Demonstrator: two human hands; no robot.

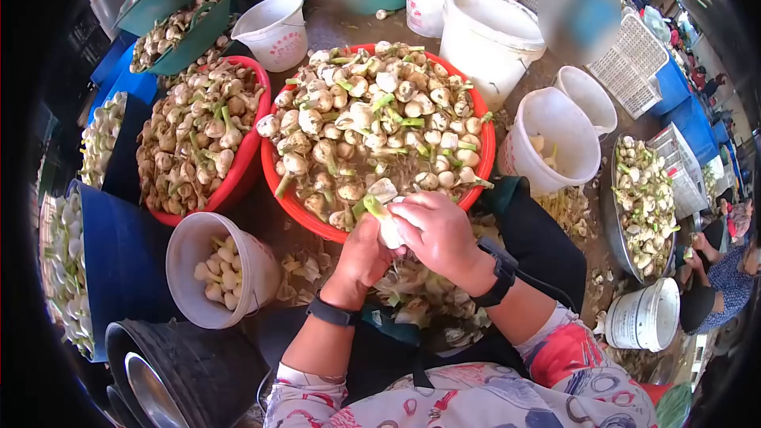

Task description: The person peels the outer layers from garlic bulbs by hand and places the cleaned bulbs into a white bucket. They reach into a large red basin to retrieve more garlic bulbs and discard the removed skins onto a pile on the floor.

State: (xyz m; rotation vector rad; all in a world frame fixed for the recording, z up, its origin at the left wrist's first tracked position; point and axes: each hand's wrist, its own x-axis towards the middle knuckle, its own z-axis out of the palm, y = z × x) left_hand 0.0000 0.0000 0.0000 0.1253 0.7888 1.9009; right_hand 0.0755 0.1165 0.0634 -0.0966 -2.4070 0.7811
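Observation:
Both my hands meet over the near rim of a red basin (pixel 491 139) heaped with garlic bulbs (pixel 361 119) standing in murky water. Between them is a pale garlic bulb (pixel 388 230) with a short green stem pointing up and to the left. My left hand (pixel 363 252) grips it from the left, thumb near the stem. From the right, my right hand (pixel 437 231) closes its fingers over the bulb's side. Loose peelings (pixel 420 297) lie below my hands.
A white bucket (pixel 258 265) with peeled garlic stands at left, near a second red basin (pixel 264 103). Another white bucket (pixel 552 139) is at right. A metal bowl of garlic (pixel 642 214) sits farther right, close to a seated person (pixel 725 285).

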